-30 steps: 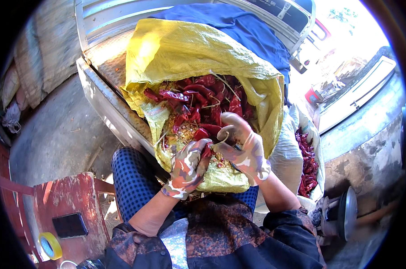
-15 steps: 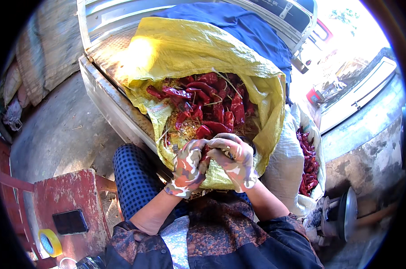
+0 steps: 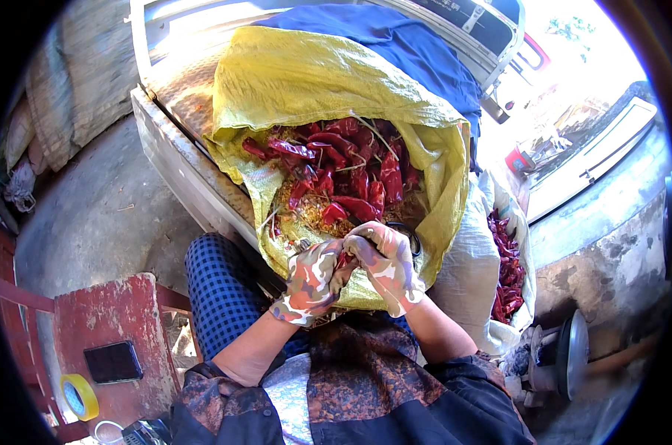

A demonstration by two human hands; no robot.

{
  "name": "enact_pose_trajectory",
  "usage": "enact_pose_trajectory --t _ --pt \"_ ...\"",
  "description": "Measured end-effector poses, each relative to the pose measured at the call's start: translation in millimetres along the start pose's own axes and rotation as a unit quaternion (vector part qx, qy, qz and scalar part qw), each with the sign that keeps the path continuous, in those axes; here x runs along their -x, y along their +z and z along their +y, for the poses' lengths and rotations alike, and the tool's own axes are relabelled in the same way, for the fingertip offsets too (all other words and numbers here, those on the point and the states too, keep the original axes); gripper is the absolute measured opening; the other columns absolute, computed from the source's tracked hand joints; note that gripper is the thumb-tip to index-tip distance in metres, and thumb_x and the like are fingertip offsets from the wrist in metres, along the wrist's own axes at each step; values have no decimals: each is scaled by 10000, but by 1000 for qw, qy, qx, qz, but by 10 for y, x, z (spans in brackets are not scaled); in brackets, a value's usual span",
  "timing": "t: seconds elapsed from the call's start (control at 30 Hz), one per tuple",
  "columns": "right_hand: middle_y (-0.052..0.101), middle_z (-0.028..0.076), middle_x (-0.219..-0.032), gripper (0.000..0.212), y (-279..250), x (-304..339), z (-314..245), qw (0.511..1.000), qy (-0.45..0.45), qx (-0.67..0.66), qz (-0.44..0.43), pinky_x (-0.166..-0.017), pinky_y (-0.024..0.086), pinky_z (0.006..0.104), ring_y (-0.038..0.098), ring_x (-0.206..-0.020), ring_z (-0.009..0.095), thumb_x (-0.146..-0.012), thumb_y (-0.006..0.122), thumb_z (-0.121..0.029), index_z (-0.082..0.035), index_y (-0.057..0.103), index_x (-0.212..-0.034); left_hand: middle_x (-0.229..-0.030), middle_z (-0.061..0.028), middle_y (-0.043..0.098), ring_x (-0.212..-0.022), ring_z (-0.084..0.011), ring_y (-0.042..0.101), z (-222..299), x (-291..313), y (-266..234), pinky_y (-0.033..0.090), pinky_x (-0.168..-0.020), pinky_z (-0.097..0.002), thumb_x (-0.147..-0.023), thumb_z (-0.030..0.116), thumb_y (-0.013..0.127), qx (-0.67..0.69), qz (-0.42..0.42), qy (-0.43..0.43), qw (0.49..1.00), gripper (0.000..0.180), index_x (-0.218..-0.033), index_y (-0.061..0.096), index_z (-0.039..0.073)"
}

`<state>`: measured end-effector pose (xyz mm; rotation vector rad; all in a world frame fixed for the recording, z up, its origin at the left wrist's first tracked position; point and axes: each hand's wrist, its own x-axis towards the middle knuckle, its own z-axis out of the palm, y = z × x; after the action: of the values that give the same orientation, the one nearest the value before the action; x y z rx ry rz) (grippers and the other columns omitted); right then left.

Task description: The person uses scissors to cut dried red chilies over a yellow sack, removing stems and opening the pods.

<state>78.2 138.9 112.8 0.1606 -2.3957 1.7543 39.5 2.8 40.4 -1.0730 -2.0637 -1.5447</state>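
Note:
Both hands wear camouflage-patterned gloves and meet over the near edge of an open yellow woven sack. My left hand is closed round a dried red chili pepper, of which only a little shows. The fingers of my right hand are bent and pinched at the same pepper; its end is hidden under them. Just beyond, inside the sack, lies a heap of dried red chilies with pale stems, over yellow seeds and bits. A dark loop shows beside my right hand.
The sack rests on a metal cart bed with blue cloth behind. At right stands a white sack and red chilies. A red stool at left holds a phone and yellow tape.
My hands have drawn slightly nearer to me and closer together, still at the pepper. My right fingers have curled in more. The heap in the sack looks nearly the same.

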Motion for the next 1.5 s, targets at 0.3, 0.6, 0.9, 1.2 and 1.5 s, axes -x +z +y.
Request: enact_pose_trajectory --t 0.3,0.6,0.9,1.2,1.5 --pt "559 -8 -735 171 58 -50 196 899 230 -366 77 -501 343 194 463 -573 48 -922 587 -206 -79 601 -808 -739 -147 604 -655 -351 603 -100 68 0 488 -593 -403 -772 123 636 26 -29 44 998 188 -927 620 17" --pt "643 40 -858 255 -322 71 -55 983 132 84 -99 -630 457 223 577 -707 98 -866 642 -142 -5 620 -1080 -892 -60 603 -752 -106 565 -387 60 -232 473 -687 -232 -819 115 695 466 120 -245 842 311 -1079 557 16" --pt "630 140 -1024 281 -442 -129 296 883 25 459 96 -778 497 374 633 -892 305 -828 668 -248 -62 633 -1036 -793 -69 541 -819 -212 557 -235 -2 -341 521 -731 -453 -863 236 641 722 39 -325 610 194 -909 534 80" --pt "643 168 -929 282 -519 -242 180 888 16 440 131 -761 489 412 624 -876 348 -826 655 -299 -58 624 -970 -1010 -98 601 -935 -175 583 -352 143 -156 477 -863 -301 -881 16 578 538 0 -249 805 202 -1069 507 29" --pt "632 179 -982 315 -383 -127 289 889 40 439 120 -761 498 423 627 -865 356 -821 662 -270 -83 605 -1068 -1072 -99 576 -953 -147 558 -49 99 -132 450 -863 -265 -830 -29 601 502 -6 -214 838 265 -1074 517 33"
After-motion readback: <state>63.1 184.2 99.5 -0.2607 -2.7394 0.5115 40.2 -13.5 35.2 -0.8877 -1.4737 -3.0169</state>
